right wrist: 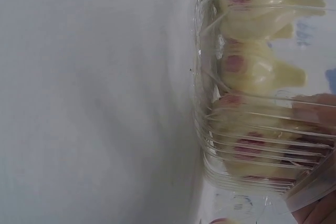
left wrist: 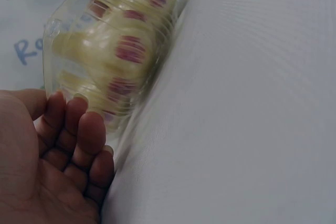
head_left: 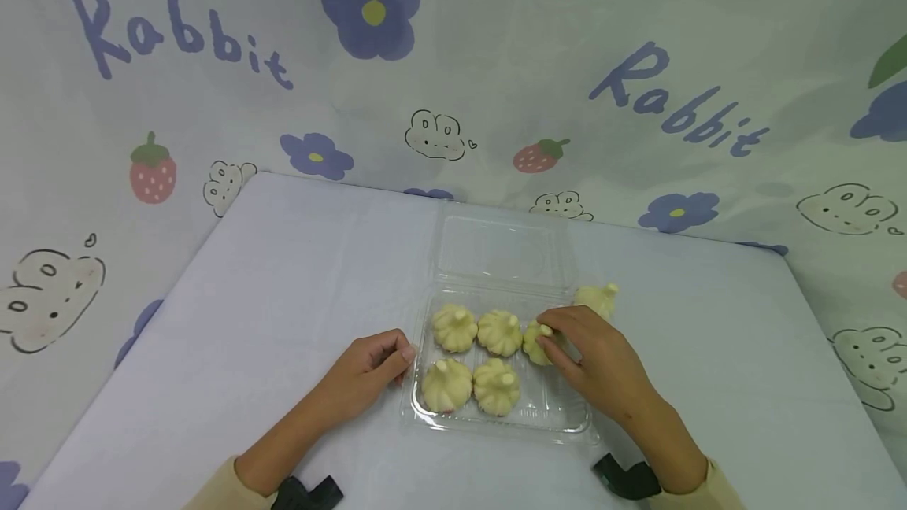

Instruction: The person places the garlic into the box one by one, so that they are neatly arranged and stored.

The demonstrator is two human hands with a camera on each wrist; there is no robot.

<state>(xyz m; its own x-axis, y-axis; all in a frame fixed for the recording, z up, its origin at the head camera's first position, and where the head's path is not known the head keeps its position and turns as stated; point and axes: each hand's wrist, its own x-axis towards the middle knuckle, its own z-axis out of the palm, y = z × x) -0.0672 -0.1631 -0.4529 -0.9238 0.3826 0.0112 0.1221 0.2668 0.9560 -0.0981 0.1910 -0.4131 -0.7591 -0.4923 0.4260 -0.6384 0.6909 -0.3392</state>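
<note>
A clear plastic clamshell container (head_left: 553,415) lies open on the table, its lid (head_left: 503,246) folded back. Cream-yellow garlic bulbs with stubby stems sit inside: two in the near row, such as this front-left garlic bulb (head_left: 446,386), and three in the far row. My right hand (head_left: 602,360) pinches the far-right garlic bulb (head_left: 536,343) by its stem, low in the container. At the left side, my left hand (head_left: 368,372) pinches the rim between thumb and fingers. Through the plastic in the left wrist view, a garlic bulb (left wrist: 128,48) shows purple-red patches.
Another garlic bulb (head_left: 595,299) stands on the table beyond the container's right corner, partly behind my right hand. White cloth covers the table (head_left: 283,274). Behind it hangs a printed curtain (head_left: 496,85) with flowers and rabbits. Black straps (head_left: 627,477) circle the wrists.
</note>
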